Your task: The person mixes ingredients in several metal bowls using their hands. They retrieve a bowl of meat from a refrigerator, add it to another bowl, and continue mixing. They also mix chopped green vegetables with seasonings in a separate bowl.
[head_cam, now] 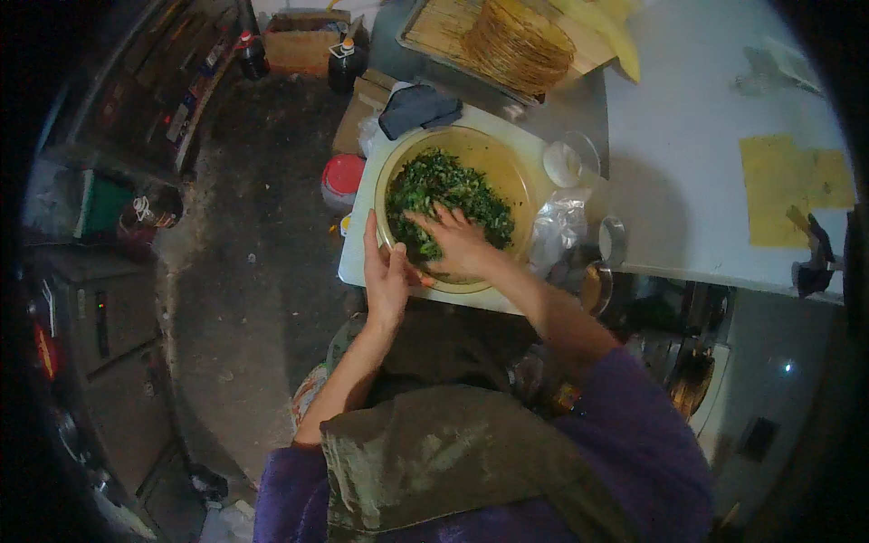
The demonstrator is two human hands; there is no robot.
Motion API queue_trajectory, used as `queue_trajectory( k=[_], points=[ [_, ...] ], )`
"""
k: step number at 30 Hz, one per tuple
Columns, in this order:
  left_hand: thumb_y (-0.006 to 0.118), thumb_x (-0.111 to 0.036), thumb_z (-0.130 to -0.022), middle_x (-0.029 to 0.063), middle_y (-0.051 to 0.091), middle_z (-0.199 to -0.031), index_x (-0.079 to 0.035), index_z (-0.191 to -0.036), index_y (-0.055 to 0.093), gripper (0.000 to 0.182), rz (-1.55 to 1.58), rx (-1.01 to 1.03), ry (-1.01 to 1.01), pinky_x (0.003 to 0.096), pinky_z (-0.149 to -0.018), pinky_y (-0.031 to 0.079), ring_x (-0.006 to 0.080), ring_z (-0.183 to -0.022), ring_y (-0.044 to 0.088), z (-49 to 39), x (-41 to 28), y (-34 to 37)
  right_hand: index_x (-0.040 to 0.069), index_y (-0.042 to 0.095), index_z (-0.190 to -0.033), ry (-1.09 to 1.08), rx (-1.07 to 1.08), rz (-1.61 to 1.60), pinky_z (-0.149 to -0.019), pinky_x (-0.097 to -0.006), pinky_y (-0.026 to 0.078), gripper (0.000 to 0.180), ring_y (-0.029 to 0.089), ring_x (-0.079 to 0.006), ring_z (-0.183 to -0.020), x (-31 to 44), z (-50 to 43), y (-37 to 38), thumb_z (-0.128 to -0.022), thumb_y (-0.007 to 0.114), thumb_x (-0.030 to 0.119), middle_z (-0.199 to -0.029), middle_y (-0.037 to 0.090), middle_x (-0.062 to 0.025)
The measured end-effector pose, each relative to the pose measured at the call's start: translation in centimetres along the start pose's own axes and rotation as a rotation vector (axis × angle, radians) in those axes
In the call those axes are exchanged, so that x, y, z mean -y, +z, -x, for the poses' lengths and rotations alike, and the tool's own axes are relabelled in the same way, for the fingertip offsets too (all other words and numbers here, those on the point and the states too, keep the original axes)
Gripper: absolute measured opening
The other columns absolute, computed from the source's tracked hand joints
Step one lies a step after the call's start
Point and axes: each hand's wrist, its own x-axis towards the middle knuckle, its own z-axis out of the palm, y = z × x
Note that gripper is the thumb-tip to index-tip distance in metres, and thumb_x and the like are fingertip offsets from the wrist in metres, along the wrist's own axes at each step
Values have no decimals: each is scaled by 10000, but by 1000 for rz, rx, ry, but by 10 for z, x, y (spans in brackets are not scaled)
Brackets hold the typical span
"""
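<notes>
A large yellowish bowl point(502, 153) stands on a pale board point(366, 203) in front of me. Chopped leafy greens point(441, 183) fill much of it, heaped towards its left side. My left hand point(387, 271) grips the bowl's rim at the lower left, the thumb and fingers around its edge. My right hand point(458, 244) is inside the bowl with its fingers spread, touching the lower part of the greens; whether it grasps any of them is not visible. A dark cloth point(419, 110) lies at the board's far corner, behind the bowl.
A tray point(434, 54) at the back bears a stack of thin round flatbreads point(519, 47). Right of the bowl are a clear plastic bag point(560, 220) and a white round item point(562, 163). A red-lidded container point(343, 174) stands left of the board. Dark bottles point(346, 64) stand beyond.
</notes>
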Motion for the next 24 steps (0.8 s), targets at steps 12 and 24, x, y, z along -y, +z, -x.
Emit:
queue_trajectory(
  k=[12,24],
  points=[
    [451,-62,-982,97,589,-846,-186,-1527,36,696,118,19,-278,283,-573,525,147,-659,609,31,-11,14,123,332,-1472,336,-508,-14,-1118,-489,264,755,279,-437,-1368,-64,4,28,-839,688,330,-1511,252,-234],
    [463,-132,-998,78,586,-746,-240,-1529,131,635,-41,72,-44,302,-540,559,152,-591,615,-5,-11,-22,112,612,-1218,-78,-375,-81,-1025,-482,388,518,414,-399,-1276,-10,-31,9,-781,742,357,-1432,396,-174]
  ],
)
